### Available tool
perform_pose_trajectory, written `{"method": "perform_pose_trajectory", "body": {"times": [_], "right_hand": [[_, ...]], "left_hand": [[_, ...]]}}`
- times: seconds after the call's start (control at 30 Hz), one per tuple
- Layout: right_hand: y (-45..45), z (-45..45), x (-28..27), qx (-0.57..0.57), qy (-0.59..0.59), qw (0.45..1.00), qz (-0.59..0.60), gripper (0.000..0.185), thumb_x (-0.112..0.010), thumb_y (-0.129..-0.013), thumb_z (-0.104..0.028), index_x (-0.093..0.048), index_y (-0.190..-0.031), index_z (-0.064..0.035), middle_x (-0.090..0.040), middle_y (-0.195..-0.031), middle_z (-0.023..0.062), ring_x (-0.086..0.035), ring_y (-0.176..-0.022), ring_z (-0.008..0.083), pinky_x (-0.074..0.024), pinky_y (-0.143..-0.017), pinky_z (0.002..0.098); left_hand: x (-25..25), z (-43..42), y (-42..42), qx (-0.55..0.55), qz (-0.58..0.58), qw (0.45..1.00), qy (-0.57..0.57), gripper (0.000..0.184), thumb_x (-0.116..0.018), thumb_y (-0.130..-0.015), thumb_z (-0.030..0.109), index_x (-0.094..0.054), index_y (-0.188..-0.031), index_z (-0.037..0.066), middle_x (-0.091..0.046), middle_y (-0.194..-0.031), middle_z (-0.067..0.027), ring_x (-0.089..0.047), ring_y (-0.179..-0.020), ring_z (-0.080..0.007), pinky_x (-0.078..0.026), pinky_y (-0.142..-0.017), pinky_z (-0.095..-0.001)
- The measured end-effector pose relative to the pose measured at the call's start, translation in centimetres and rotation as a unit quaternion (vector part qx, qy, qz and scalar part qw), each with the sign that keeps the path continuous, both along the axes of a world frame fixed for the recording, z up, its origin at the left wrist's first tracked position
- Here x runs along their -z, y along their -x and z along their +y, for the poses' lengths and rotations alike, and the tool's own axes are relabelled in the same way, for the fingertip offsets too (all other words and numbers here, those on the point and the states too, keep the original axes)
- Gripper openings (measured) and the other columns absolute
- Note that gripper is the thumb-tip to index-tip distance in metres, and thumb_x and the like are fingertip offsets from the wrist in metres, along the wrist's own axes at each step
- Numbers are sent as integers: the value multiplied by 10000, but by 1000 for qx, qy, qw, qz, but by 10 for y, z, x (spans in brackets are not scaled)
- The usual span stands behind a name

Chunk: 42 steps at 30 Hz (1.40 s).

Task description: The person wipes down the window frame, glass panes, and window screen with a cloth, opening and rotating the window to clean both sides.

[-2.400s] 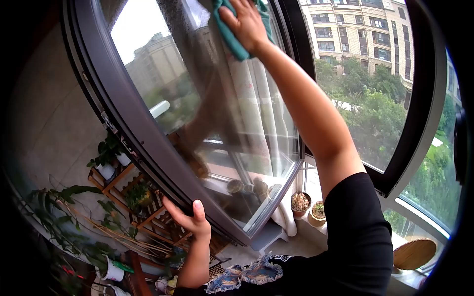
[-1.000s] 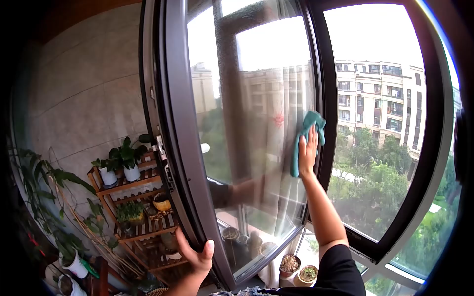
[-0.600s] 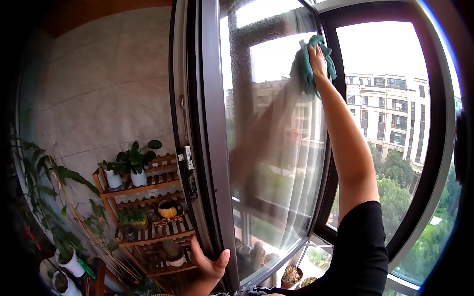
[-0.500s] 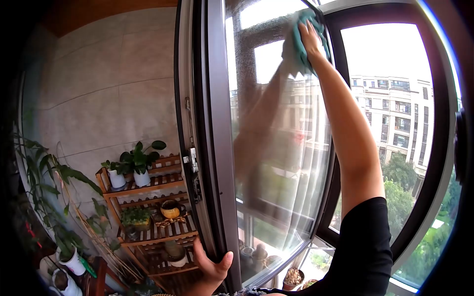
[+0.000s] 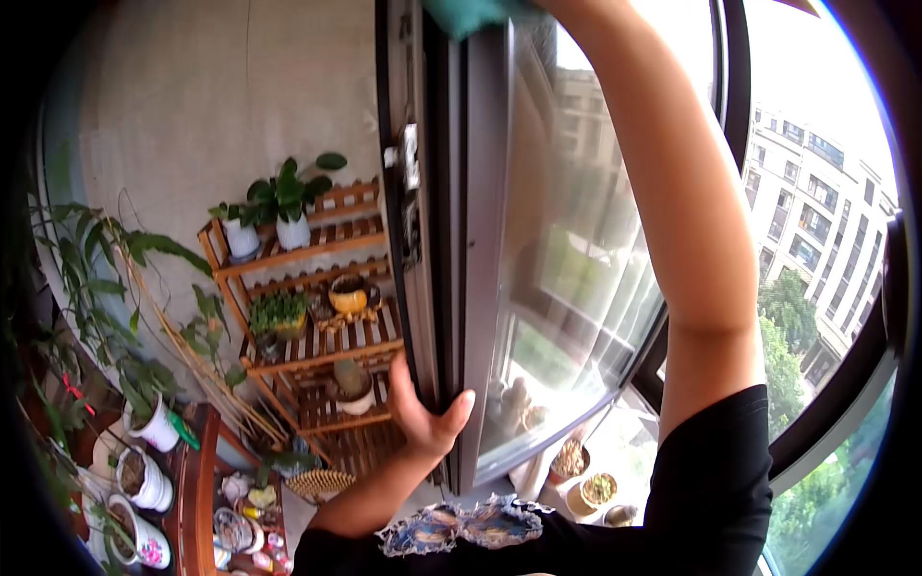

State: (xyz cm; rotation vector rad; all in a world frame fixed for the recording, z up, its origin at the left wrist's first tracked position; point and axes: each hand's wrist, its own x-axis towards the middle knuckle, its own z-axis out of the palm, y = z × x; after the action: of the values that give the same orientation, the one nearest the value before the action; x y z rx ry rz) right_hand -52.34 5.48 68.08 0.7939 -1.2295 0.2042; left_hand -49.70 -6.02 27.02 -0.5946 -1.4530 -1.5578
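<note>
A dark-framed window sash [image 5: 485,250] stands swung inward in front of me. My left hand [image 5: 432,422] grips its edge low down, with the thumb on the near face and the fingers on the other side. At the top of the view, my right hand [image 5: 562,6] is cut off by the picture's edge, its fingers out of sight. A teal cloth [image 5: 471,13] lies under it against the upper part of the frame. The glass pane [image 5: 576,250] shows reflections behind my raised right arm.
A wooden plant shelf [image 5: 317,252] with several pots stands left of the sash. Potted plants [image 5: 146,480] and a small red-brown table [image 5: 197,480] are at lower left. More pots [image 5: 600,490] stand below the pane. The fixed window frame [image 5: 735,86] is at right.
My right hand and the cloth have moved from the glass's upper right corner left to the frame. The view has tilted downward. My left hand keeps its hold on the sash edge.
</note>
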Motion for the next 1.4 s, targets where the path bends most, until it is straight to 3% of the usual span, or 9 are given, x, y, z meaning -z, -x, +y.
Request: {"method": "perform_pose_trajectory", "body": {"times": [0.13,0.23,0.37,0.57,0.8,1.1,1.23,1.27,1.4], "right_hand": [[-11,-7,104,-88,4,995,-37,375,-621,-872,-154,-681,-1204,8,-482,-1479,251,-581,-1215,414,-425,-1068,474],[-27,-6,194,-112,-5,979,-172,579,-648,-788,-152,-641,-1366,-147,-547,-1417,255,-616,-1163,451,-561,-889,463],[-43,-9,326,-90,23,956,-277,721,-725,-729,-179,-595,-1438,-183,-538,-1418,144,-560,-1254,350,-450,-1009,470],[-69,-23,523,1,45,928,-369,751,-825,-703,-183,-596,-1417,-148,-499,-1451,150,-469,-1340,416,-355,-1130,548],[-118,-31,690,107,-35,841,-529,543,-600,-888,-161,-570,-1424,-84,-462,-1372,153,-407,-1341,468,-374,-1123,542],[-173,-2,722,163,-131,756,-620,540,-503,-912,-131,-555,-1449,-116,-489,-1416,38,-504,-1273,279,-444,-1103,337],[-204,22,733,-41,19,622,-782,662,-576,-751,101,-636,-1367,-136,-469,-1553,72,-489,-1384,306,-435,-1144,368],[-217,30,724,-104,137,504,-846,723,-586,-671,139,-651,-1345,-115,-458,-1576,104,-496,-1388,344,-413,-1167,390],[-266,68,710,-237,473,324,-784,720,-603,-742,45,-558,-1450,-73,-538,-1509,128,-552,-1344,245,-416,-1146,344]], "left_hand": [[11,-4,5,31,5,999,9,788,-682,-910,447,-396,-1423,-79,-615,-1209,-170,-613,-1064,-239,-485,-947,-381],[14,-8,5,62,-13,998,8,775,-400,-1019,568,-385,-1457,-71,-558,-1367,-180,-551,-1239,-264,-403,-1081,-404],[-2,-12,-1,250,-71,951,-168,708,-251,-1066,540,-447,-1471,-6,-536,-1455,-142,-456,-1372,-273,-269,-1184,-426],[-10,-41,11,384,-211,876,-201,768,-329,-1036,608,-529,-1378,-51,-611,-1359,-163,-581,-1246,-263,-424,-1083,-379],[-5,-53,14,452,-173,862,-154,628,-411,-1051,495,-575,-1303,-57,-656,-1237,-149,-586,-1168,-240,-416,-1066,-389],[3,-50,10,436,-143,883,-100,549,-443,-1040,349,-510,-1382,-75,-610,-1323,-175,-553,-1242,-263,-405,-1096,-415],[8,-45,-4,220,-52,974,-26,471,-495,-1007,224,-491,-1327,-122,-627,-1256,-249,-615,-1140,-271,-465,-1013,-370],[9,-47,-12,171,-14,985,1,463,-492,-997,203,-490,-1316,-133,-619,-1278,-275,-614,-1167,-292,-460,-1034,-387],[21,-44,-42,166,25,983,69,401,-427,-970,89,-499,-1298,-129,-549,-1390,-339,-558,-1287,-388,-393,-1132,-474]]}}
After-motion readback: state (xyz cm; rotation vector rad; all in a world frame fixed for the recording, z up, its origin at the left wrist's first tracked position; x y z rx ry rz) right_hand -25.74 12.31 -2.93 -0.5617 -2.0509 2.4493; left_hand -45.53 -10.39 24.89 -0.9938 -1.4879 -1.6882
